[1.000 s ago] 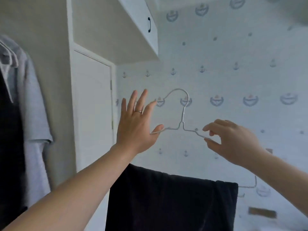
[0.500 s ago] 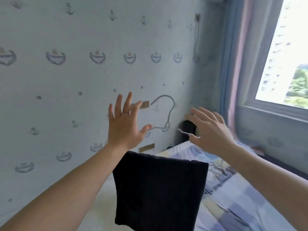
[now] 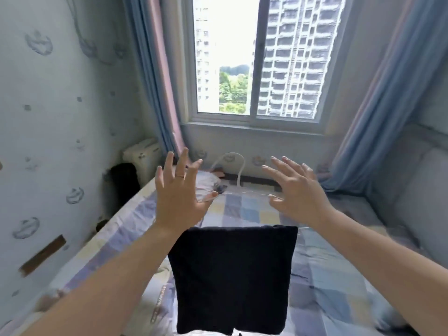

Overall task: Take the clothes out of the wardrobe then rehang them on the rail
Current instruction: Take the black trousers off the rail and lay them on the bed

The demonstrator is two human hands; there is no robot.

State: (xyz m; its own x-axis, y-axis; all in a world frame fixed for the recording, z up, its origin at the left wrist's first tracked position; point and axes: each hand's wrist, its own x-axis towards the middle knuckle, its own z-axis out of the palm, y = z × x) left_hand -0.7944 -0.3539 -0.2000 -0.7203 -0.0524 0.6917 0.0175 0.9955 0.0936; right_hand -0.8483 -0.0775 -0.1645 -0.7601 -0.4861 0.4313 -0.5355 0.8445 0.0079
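One wire hanger (image 3: 240,176), dark cloth (image 3: 232,275)

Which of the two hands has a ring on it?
The left hand: a thin ring circles one of its spread fingers. The right hand has bare fingers.

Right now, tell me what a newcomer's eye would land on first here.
The black garment hangs at centre, draped over a white wire hanger carried between the left hand and right hand, both with fingers spread. Behind them, a bright window shows a tower block, above a checked bed.
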